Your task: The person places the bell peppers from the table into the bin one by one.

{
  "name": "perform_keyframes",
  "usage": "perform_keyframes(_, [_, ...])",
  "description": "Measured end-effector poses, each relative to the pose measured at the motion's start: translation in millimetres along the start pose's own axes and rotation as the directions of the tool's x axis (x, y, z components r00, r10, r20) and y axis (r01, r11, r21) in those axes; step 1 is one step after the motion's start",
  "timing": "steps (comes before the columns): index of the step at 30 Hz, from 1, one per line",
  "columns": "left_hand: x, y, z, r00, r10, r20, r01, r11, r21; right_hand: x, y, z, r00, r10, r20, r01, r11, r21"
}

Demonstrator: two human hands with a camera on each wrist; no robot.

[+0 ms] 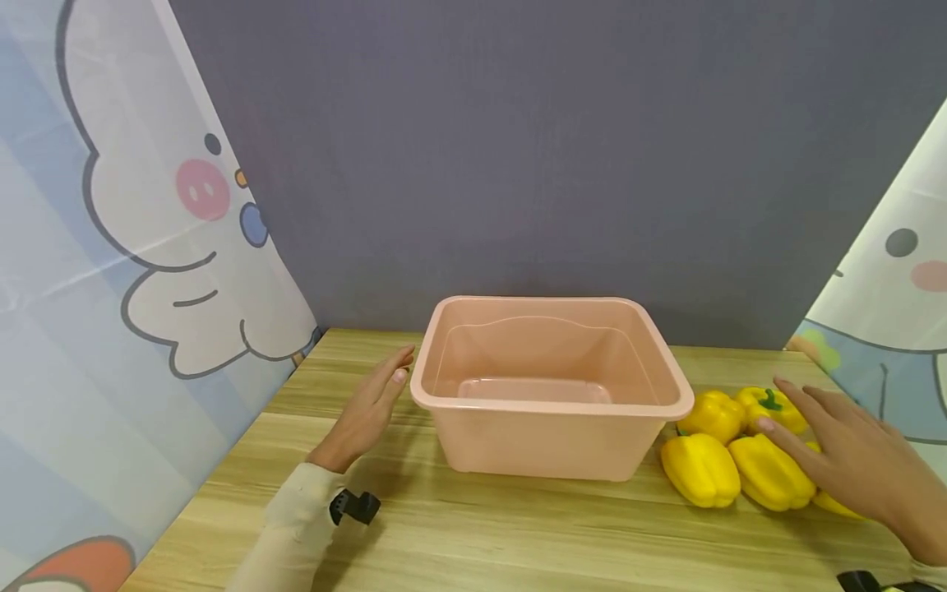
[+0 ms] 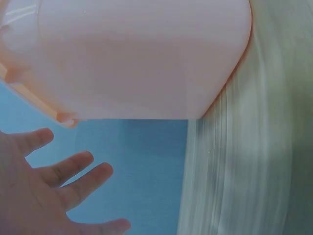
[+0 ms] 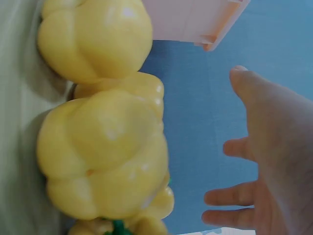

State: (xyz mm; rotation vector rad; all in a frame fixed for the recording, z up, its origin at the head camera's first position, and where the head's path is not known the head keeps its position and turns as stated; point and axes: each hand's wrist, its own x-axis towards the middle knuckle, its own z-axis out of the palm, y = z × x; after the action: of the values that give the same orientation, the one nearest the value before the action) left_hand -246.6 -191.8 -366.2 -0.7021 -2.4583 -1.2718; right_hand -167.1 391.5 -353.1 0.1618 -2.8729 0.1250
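Note:
A pink plastic bin [image 1: 533, 440] stands upright on the wooden table, with nothing inside it. Just left of its rim is my left hand [image 1: 367, 411], fingers straight and holding nothing; the left wrist view shows that hand [image 2: 54, 181] spread beside the bin's side wall [image 2: 137, 73]. Several yellow bell peppers [image 1: 700, 470] lie clustered to the right of the bin. My right hand [image 1: 851, 448] is over the right part of the cluster, fingers extended and partly hiding a pepper. In the right wrist view the peppers [image 3: 105, 152] are beside the extended right hand [image 3: 274, 142].
The wooden table [image 1: 473, 534] runs back to a dark grey panel [image 1: 547, 148]. Cartoon-printed sheets hang at the left [image 1: 148, 288] and right [image 1: 895, 329] sides. A black strap device [image 1: 355, 506] sits on the left wrist.

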Motion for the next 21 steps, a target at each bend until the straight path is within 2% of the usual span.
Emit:
perform_keyframes(6, [0.1, 2.7, 3.0, 0.999, 0.038, 0.013, -0.037, 0.998, -0.042, -10.6, 7.3, 10.8, 0.995, -0.005, -0.104, 0.011, 0.998, 0.056])
perform_keyframes(10, [1.4, 5.0, 3.9, 0.999, 0.046, 0.019, -0.044, 0.995, -0.093, -15.6, 9.9, 14.4, 0.991, 0.018, -0.13, -0.007, 0.997, 0.077])
perform_keyframes(16, [1.8, 10.7, 5.6, 0.998, 0.052, 0.03, -0.047, 0.986, -0.16, -20.5, 15.0, 14.9, 0.991, 0.072, -0.111, -0.057, 0.99, 0.132])
perform_keyframes(21, [0.5, 14.4, 5.9, 0.997, 0.066, 0.031, -0.06, 0.983, -0.172, -23.9, 19.4, 15.2, 0.988, 0.124, -0.093, -0.108, 0.981, 0.159])
